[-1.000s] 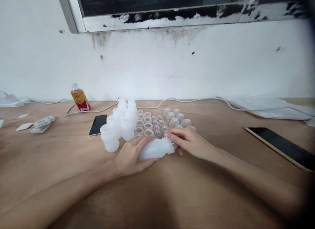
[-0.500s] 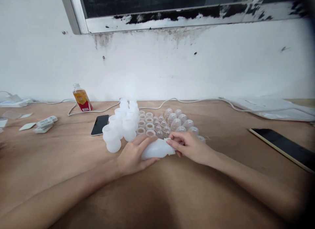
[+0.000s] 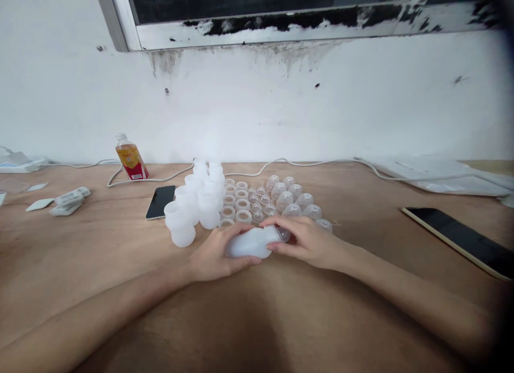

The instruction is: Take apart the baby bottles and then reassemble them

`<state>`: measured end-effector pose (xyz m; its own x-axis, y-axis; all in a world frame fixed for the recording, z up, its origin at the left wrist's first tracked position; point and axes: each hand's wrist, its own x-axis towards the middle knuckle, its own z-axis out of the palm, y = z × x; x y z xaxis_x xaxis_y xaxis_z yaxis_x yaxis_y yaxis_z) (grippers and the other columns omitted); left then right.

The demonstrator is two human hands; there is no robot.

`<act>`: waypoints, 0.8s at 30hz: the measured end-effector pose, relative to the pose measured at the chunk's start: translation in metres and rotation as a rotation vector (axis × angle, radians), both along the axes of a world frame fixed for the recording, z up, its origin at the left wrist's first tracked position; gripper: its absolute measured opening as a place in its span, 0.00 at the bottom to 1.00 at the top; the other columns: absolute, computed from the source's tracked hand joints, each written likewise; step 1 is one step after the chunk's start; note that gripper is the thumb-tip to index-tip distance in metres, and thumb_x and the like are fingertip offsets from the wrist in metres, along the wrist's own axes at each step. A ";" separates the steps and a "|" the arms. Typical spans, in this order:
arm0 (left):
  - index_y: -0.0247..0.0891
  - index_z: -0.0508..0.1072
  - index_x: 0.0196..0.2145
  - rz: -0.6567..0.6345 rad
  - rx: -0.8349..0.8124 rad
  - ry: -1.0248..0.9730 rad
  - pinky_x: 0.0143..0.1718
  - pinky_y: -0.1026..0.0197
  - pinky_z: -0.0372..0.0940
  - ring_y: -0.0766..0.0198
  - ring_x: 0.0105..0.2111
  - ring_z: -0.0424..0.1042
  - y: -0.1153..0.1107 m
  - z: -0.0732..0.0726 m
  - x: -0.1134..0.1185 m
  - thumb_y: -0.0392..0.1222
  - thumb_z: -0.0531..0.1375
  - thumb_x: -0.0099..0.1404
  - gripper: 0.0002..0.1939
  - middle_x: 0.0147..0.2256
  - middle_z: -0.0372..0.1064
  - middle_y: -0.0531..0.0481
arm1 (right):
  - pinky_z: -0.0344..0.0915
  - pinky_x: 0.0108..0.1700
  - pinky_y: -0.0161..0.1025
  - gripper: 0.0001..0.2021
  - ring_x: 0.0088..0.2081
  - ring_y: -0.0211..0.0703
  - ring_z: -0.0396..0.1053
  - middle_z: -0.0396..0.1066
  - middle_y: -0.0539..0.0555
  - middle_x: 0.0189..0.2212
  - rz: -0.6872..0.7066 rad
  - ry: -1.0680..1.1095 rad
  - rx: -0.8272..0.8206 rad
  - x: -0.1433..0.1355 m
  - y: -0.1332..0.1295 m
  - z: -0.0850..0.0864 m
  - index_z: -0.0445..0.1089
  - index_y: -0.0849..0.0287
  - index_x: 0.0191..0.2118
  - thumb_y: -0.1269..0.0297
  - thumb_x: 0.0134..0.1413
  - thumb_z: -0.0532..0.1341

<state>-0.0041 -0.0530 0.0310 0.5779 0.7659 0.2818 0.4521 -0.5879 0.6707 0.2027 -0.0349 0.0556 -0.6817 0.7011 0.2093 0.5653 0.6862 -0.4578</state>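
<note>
My left hand [image 3: 211, 258] is wrapped round the base of a milky white baby bottle [image 3: 248, 244], which lies sideways above the table. Thumb and fingers of my right hand [image 3: 307, 240] close round its neck end, over a clear dome cap [image 3: 284, 233] partly hidden by the fingers. Behind the hands stand white bottle bodies [image 3: 209, 210] in rows. To their right are white collar rings [image 3: 243, 204], small clear teats [image 3: 264, 200] and clear dome caps [image 3: 285, 199], also in rows.
A phone [image 3: 160, 202] lies left of the bottles, and a larger phone [image 3: 458, 239] on the right. A drink bottle [image 3: 131, 158] stands near the wall, beside a white cable [image 3: 257, 175]. Small packets [image 3: 70, 200] lie at left, a plastic bag [image 3: 433, 175] at back right.
My right hand has shifted from pinching at the bottle's neck to spanning the neck end, where a clear cap now shows. The bottle has moved slightly left in view.
</note>
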 end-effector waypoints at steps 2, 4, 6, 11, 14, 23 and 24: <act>0.40 0.58 0.47 0.020 0.080 0.039 0.39 0.59 0.61 0.61 0.39 0.65 -0.002 -0.002 0.000 0.48 0.56 0.54 0.23 0.42 0.64 0.49 | 0.54 0.24 0.31 0.15 0.23 0.34 0.59 0.65 0.49 0.23 -0.096 0.049 -0.074 -0.006 -0.003 -0.005 0.63 0.58 0.36 0.52 0.50 0.51; 0.39 0.56 0.49 0.039 0.201 0.098 0.39 0.59 0.62 0.61 0.40 0.65 -0.004 -0.005 -0.001 0.48 0.55 0.56 0.24 0.43 0.63 0.47 | 0.51 0.21 0.30 0.16 0.20 0.32 0.56 0.61 0.47 0.18 -0.180 0.128 -0.175 -0.011 -0.006 -0.008 0.62 0.59 0.29 0.51 0.51 0.49; 0.36 0.54 0.50 0.056 0.382 0.174 0.40 0.58 0.62 0.60 0.41 0.64 -0.004 -0.007 -0.002 0.47 0.53 0.57 0.25 0.44 0.62 0.44 | 0.50 0.20 0.30 0.18 0.17 0.31 0.55 0.58 0.46 0.15 -0.256 0.207 -0.308 -0.015 -0.009 -0.008 0.59 0.60 0.25 0.49 0.51 0.48; 0.31 0.54 0.50 0.101 0.828 0.273 0.38 0.57 0.62 0.58 0.40 0.64 -0.003 -0.012 -0.003 0.41 0.52 0.59 0.22 0.43 0.63 0.41 | 0.47 0.16 0.29 0.19 0.13 0.28 0.51 0.56 0.44 0.12 -0.340 0.312 -0.590 -0.019 -0.015 -0.001 0.55 0.59 0.23 0.46 0.47 0.49; 0.32 0.55 0.50 0.141 0.903 0.269 0.37 0.57 0.62 0.59 0.39 0.64 -0.003 -0.012 -0.002 0.40 0.52 0.59 0.22 0.42 0.64 0.41 | 0.45 0.15 0.28 0.20 0.13 0.27 0.50 0.56 0.44 0.12 -0.351 0.351 -0.657 -0.018 -0.015 -0.001 0.56 0.60 0.22 0.45 0.46 0.49; 0.36 0.56 0.48 0.142 0.791 0.161 0.39 0.57 0.62 0.58 0.41 0.64 -0.001 -0.024 -0.005 0.42 0.55 0.56 0.22 0.42 0.64 0.42 | 0.51 0.17 0.29 0.19 0.14 0.29 0.55 0.63 0.47 0.19 -0.239 0.199 -0.596 -0.010 -0.020 0.013 0.59 0.58 0.31 0.47 0.50 0.46; 0.36 0.56 0.48 0.166 0.707 0.126 0.39 0.58 0.62 0.58 0.42 0.64 -0.001 -0.025 -0.005 0.43 0.55 0.56 0.23 0.42 0.64 0.42 | 0.54 0.19 0.30 0.18 0.16 0.30 0.58 0.64 0.48 0.21 -0.255 0.157 -0.466 -0.004 -0.020 0.019 0.60 0.58 0.34 0.48 0.51 0.45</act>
<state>-0.0094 -0.0544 0.0059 0.5306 0.5064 0.6797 0.6213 -0.7778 0.0945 0.1984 -0.0551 0.0749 -0.4634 0.8828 -0.0774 0.5874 0.2406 -0.7727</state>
